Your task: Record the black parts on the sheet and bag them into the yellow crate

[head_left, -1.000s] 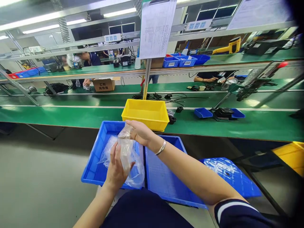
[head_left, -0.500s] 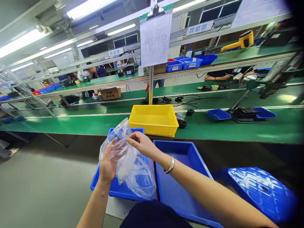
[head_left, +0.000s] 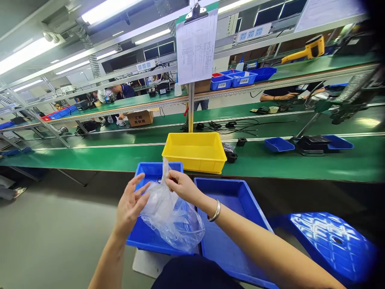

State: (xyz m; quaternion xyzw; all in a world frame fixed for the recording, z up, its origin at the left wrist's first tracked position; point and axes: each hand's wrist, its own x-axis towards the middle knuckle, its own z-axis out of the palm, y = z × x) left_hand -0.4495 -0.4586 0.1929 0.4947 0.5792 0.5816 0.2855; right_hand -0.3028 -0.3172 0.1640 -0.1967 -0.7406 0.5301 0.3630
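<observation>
A clear plastic bag [head_left: 177,224] with whitish contents hangs bunched over the left blue tray [head_left: 141,237]. My right hand [head_left: 182,184], a silver bangle on its wrist, is closed on the gathered top of the bag, and a twisted end sticks up above the fingers. To the left, my left hand [head_left: 130,204] is open with fingers spread, close beside the bag; whether its fingertips touch the plastic I cannot tell. What the whitish contents are is not clear through the film.
Beyond the trays, a yellow bin [head_left: 194,160] stands at the edge of the green bench [head_left: 90,156]. A second blue tray [head_left: 228,233] lies to the right, with a blue stool [head_left: 333,245] farther right. A co-worker's hand [head_left: 288,96] shows across the bench.
My left hand has come out from against the plastic and moved left and down. The bag's upper part, spread out before, is now gathered in my right hand.
</observation>
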